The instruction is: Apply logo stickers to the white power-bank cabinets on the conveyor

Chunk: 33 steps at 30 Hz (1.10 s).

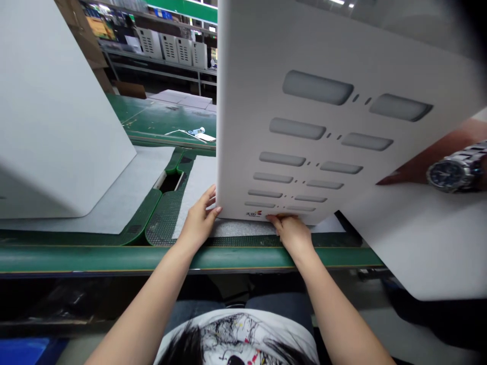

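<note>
A large white slotted panel [243,101] stands tilted in front of me, with rows of rounded slots and a small logo near its lower edge. My left hand [198,218] grips its lower left corner, thumb in front and fingers partly hidden around the side. At the bottom edge, just right of the logo, my right hand [292,233] is closed on the panel, its fingers mostly hidden. Under the panel lies a white foam sheet [188,203] on the green conveyor.
Another white panel [57,111] leans at left on its own sheet [117,203]. At right, a co-worker's wrist with a metal watch [452,172] is above a white panel [429,238]. The green conveyor's rail [114,258] runs before me; shelves with white housings [182,49] stand behind.
</note>
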Motion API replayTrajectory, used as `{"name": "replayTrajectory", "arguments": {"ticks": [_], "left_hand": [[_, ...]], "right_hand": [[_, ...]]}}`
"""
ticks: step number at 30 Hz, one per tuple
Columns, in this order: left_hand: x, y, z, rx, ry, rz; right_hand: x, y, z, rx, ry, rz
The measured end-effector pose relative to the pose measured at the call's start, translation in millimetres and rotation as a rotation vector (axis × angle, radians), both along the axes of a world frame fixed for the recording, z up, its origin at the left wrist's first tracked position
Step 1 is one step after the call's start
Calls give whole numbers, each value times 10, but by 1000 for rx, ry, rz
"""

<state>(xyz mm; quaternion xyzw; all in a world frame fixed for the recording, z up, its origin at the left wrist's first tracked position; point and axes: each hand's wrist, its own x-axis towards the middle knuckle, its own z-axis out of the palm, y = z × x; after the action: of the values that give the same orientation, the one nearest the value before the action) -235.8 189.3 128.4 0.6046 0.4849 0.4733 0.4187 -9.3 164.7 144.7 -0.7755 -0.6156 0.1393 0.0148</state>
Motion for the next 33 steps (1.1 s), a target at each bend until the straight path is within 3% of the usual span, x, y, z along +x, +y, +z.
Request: {"name": "replayTrajectory", "arguments": {"ticks": [7, 10, 12, 14, 17, 20, 27, 33], "left_hand": [[-48, 8, -91, 59, 67, 7], [78, -60, -118, 348, 207, 99], [267, -121, -107, 614, 358, 192], [500, -162, -80, 758, 514, 299], [784, -153, -54, 733, 664, 495], [872, -89, -71, 706, 755, 590], [670, 6, -139, 798, 842, 579], [412, 11, -147, 874, 840, 396]], "right_hand": [[32, -35, 45, -10, 45, 4], [26, -31, 39, -6, 56, -20], [25, -28, 26, -3, 52, -11], [26, -30, 12, 3, 35, 3], [25, -42, -2, 19, 8, 20], [24, -52, -2, 34, 25, 17], [228, -79, -26, 63, -8, -76], [452, -137, 2, 86, -15, -125]]}}
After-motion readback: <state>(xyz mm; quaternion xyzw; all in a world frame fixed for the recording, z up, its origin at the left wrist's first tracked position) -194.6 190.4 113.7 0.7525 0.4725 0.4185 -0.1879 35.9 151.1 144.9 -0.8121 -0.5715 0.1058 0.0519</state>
